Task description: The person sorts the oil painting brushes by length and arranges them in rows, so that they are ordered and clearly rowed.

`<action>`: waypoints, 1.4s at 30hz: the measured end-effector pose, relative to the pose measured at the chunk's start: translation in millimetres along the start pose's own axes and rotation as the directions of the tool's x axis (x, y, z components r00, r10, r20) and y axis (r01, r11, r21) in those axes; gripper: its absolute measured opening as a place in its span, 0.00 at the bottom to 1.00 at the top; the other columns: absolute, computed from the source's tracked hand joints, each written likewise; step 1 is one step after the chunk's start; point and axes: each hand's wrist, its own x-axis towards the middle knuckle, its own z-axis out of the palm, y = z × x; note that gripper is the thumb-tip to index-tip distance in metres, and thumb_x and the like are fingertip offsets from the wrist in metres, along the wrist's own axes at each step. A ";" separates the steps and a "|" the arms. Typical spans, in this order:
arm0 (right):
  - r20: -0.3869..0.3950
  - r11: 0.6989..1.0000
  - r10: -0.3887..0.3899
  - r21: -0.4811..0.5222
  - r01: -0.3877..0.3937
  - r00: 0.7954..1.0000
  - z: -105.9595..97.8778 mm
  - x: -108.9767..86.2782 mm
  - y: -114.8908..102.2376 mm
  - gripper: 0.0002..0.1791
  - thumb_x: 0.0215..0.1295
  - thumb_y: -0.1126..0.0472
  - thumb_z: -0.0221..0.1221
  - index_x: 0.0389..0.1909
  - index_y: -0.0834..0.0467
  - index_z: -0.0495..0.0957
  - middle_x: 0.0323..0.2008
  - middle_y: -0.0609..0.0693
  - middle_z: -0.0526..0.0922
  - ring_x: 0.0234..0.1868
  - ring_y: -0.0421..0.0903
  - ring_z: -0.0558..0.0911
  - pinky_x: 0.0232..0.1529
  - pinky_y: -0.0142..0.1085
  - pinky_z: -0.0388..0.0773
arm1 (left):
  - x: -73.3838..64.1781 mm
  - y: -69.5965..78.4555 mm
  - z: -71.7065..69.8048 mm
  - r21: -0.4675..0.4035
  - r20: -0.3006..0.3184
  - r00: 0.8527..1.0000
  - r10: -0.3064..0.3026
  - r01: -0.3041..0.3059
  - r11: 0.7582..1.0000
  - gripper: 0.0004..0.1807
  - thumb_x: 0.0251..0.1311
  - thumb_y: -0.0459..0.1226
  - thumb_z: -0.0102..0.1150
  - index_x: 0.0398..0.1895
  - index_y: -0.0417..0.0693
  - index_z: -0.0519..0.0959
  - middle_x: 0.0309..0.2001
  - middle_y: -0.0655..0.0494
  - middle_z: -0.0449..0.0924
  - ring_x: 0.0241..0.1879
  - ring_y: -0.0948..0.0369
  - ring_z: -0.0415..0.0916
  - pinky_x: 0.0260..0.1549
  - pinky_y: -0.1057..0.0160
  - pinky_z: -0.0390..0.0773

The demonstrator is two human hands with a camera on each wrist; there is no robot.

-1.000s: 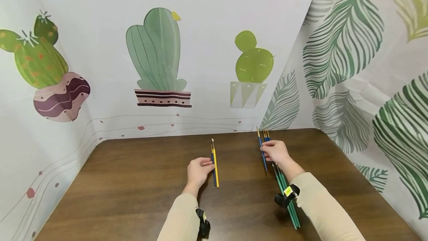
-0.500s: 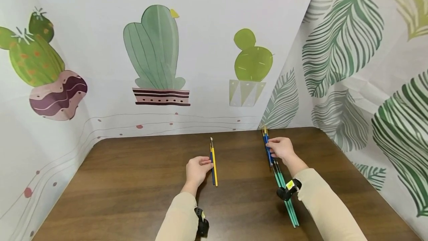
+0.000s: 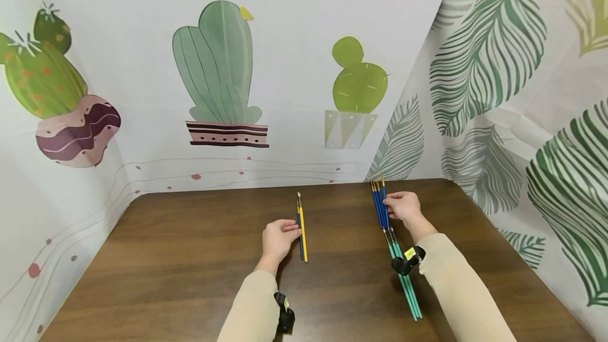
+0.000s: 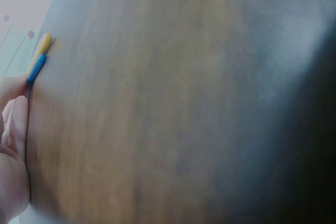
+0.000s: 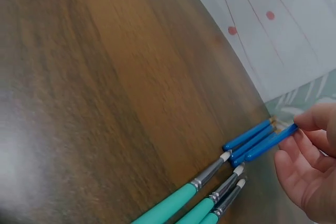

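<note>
Near the middle of the table, my left hand point(image 3: 278, 241) pinches a yellow paintbrush point(image 3: 303, 226) and a blue paintbrush point(image 3: 300, 244) lying side by side. Their handle ends also show in the left wrist view, the yellow handle point(image 4: 45, 43) beside the shorter blue one point(image 4: 36, 68). Toward the far right, my right hand point(image 3: 405, 207) pinches another blue paintbrush point(image 5: 270, 144) between thumb and fingers. It lies alongside other blue paintbrushes point(image 3: 377, 205), at their right edge. Just nearer than these lie several green-handled paintbrushes point(image 3: 407, 289) with pale tips, partly under the right wrist's camera.
The brown wooden table point(image 3: 190, 268) meets a cloth backdrop point(image 3: 294, 94) printed with cacti and leaves along its far edge. The blue brushes' tips reach that far edge. Black wrist cameras sit on both sleeves.
My right hand has carried its blue paintbrush rightward, from the left of the other blue ones across to their right side. The left hand stays with its two brushes; the head view shifts slightly.
</note>
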 end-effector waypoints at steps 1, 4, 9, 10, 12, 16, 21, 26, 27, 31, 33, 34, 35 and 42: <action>-0.002 1.000 0.003 -0.002 -0.003 1.000 0.0 1.7 1.3 0.21 0.62 0.65 0.56 0.54 0.73 0.73 0.31 0.59 0.84 0.23 0.37 0.79 0.27 0.33 0.82 | 0.2 -0.4 -0.2 0.000 0.001 1.000 0.001 -0.001 1.000 0.14 0.50 0.33 0.68 0.41 0.37 0.83 0.36 0.47 0.87 0.39 0.56 0.85 0.44 0.58 0.81; -0.012 1.000 0.016 -0.016 -0.016 1.000 -0.2 6.5 5.0 0.21 0.62 0.65 0.57 0.54 0.72 0.73 0.34 0.60 0.84 0.24 0.38 0.79 0.27 0.33 0.82 | 1.0 -1.6 -0.3 0.003 0.006 1.000 0.001 -0.001 1.000 0.14 0.51 0.33 0.68 0.41 0.38 0.83 0.36 0.47 0.87 0.39 0.56 0.85 0.43 0.58 0.82; -0.020 0.999 0.016 -0.043 -0.017 1.000 1.0 14.0 8.3 0.20 0.62 0.65 0.57 0.53 0.72 0.74 0.37 0.62 0.84 0.26 0.39 0.80 0.29 0.34 0.83 | 1.7 -1.9 0.0 0.004 0.008 1.000 -0.007 0.007 1.000 0.14 0.51 0.33 0.68 0.41 0.38 0.83 0.37 0.47 0.87 0.39 0.56 0.85 0.44 0.59 0.81; -0.019 0.999 0.013 -0.052 -0.014 1.000 1.4 15.6 8.5 0.20 0.62 0.65 0.57 0.52 0.72 0.74 0.37 0.62 0.84 0.26 0.39 0.80 0.29 0.34 0.83 | 1.8 -1.4 -0.1 0.004 0.006 1.000 -0.009 0.009 1.000 0.14 0.51 0.34 0.68 0.41 0.38 0.83 0.37 0.48 0.87 0.39 0.56 0.85 0.44 0.59 0.81; -0.026 0.998 0.010 -0.064 -0.011 1.000 2.3 19.3 8.4 0.19 0.61 0.65 0.58 0.51 0.72 0.75 0.36 0.61 0.85 0.26 0.39 0.79 0.28 0.33 0.82 | 1.8 -0.3 -0.4 0.001 0.005 1.000 -0.007 0.007 1.000 0.14 0.51 0.34 0.68 0.41 0.38 0.83 0.37 0.47 0.87 0.39 0.56 0.85 0.43 0.59 0.81; -0.028 0.997 0.002 -0.077 -0.004 1.000 5.4 25.6 10.6 0.19 0.60 0.65 0.58 0.50 0.72 0.76 0.30 0.57 0.84 0.24 0.38 0.79 0.26 0.32 0.82 | 1.1 0.2 -1.4 -0.007 0.012 1.000 -0.011 0.011 1.000 0.15 0.51 0.33 0.68 0.42 0.37 0.82 0.37 0.46 0.86 0.39 0.55 0.85 0.43 0.58 0.82; -0.028 0.996 -0.005 -0.091 0.002 1.000 6.3 31.0 11.0 0.19 0.59 0.66 0.58 0.49 0.72 0.77 0.25 0.54 0.84 0.23 0.37 0.78 0.24 0.32 0.81 | 1.6 1.3 -1.1 -0.010 0.011 1.000 -0.004 0.004 1.000 0.14 0.51 0.33 0.68 0.42 0.36 0.82 0.37 0.45 0.86 0.38 0.55 0.85 0.42 0.59 0.82; -0.035 0.993 -0.007 -0.122 0.002 0.999 7.1 32.5 13.4 0.18 0.59 0.66 0.58 0.48 0.72 0.77 0.24 0.53 0.84 0.22 0.37 0.78 0.23 0.32 0.81 | 1.4 1.2 -0.5 -0.006 0.013 1.000 -0.010 0.010 1.000 0.14 0.50 0.32 0.68 0.42 0.36 0.82 0.36 0.45 0.86 0.38 0.55 0.85 0.41 0.59 0.82; -0.039 0.992 -0.005 -0.126 0.000 0.999 7.2 32.5 13.9 0.18 0.59 0.66 0.58 0.48 0.72 0.78 0.23 0.53 0.83 0.21 0.37 0.78 0.23 0.32 0.81 | 1.4 1.1 -0.4 -0.006 0.013 1.000 -0.013 0.013 1.000 0.14 0.50 0.32 0.68 0.41 0.36 0.82 0.36 0.45 0.86 0.38 0.55 0.85 0.41 0.59 0.82; -0.053 0.990 0.001 -0.138 -0.008 0.999 7.6 32.0 15.4 0.17 0.58 0.66 0.59 0.46 0.72 0.78 0.22 0.52 0.83 0.20 0.36 0.77 0.22 0.31 0.80 | 0.6 1.6 -0.5 0.006 0.011 1.000 -0.013 0.012 1.000 0.14 0.50 0.33 0.69 0.41 0.37 0.82 0.36 0.46 0.87 0.37 0.55 0.85 0.41 0.59 0.82; -0.060 0.988 -0.001 -0.152 -0.008 0.998 8.0 31.2 15.6 0.17 0.58 0.65 0.59 0.46 0.71 0.79 0.24 0.53 0.83 0.20 0.36 0.77 0.22 0.31 0.80 | 0.2 1.9 -0.9 0.009 0.012 1.000 -0.007 0.007 1.000 0.15 0.50 0.33 0.68 0.41 0.37 0.82 0.36 0.46 0.87 0.38 0.55 0.85 0.42 0.59 0.82; -0.061 0.988 -0.002 -0.157 -0.008 0.998 8.2 31.1 15.9 0.17 0.59 0.65 0.59 0.46 0.71 0.79 0.25 0.55 0.84 0.20 0.37 0.77 0.22 0.31 0.80 | 0.0 2.0 -1.2 0.009 0.013 1.000 -0.004 0.004 1.000 0.15 0.50 0.33 0.68 0.41 0.36 0.82 0.36 0.46 0.86 0.38 0.55 0.85 0.41 0.59 0.82; -0.065 0.986 -0.003 -0.165 -0.007 0.998 8.6 30.7 16.0 0.16 0.59 0.65 0.59 0.46 0.71 0.79 0.28 0.58 0.84 0.20 0.37 0.77 0.22 0.31 0.80 | 0.0 2.2 -1.4 0.006 0.013 1.000 -0.008 0.008 1.000 0.15 0.50 0.33 0.68 0.42 0.37 0.82 0.36 0.46 0.86 0.38 0.55 0.85 0.42 0.59 0.82; -0.053 0.989 0.005 -0.145 -0.013 0.999 9.2 31.1 16.3 0.16 0.61 0.65 0.58 0.46 0.71 0.78 0.25 0.55 0.85 0.21 0.36 0.78 0.23 0.32 0.80 | 1.6 1.7 -2.1 0.004 0.015 1.000 -0.009 0.009 1.000 0.15 0.50 0.33 0.68 0.42 0.37 0.82 0.37 0.46 0.86 0.38 0.56 0.85 0.42 0.59 0.82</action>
